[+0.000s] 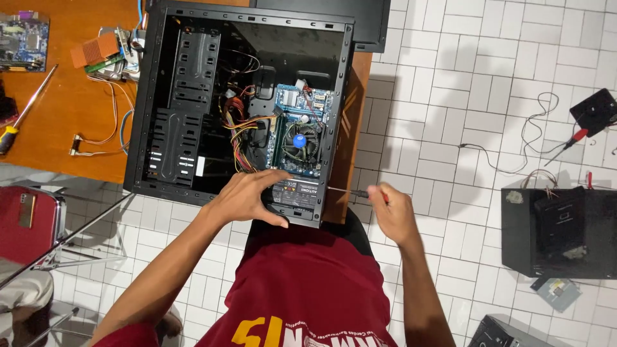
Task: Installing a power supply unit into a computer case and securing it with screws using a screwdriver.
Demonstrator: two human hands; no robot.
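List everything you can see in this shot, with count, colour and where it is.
computer case: one, black, open, on the table
table: one, orange-brown, upper left
motherboard: one, blue, inside the case
power supply: one, black, near case edge
screwdriver: one, red handle, at case's right side
second screwdriver: one, yellow handle, on table
second case: one, black, on floor, right
left hand: on power supply
right hand: holds screwdriver

Matt black metal computer case (149, 128), smooth wooden table (64, 115), glossy white floor tiles (450, 96)
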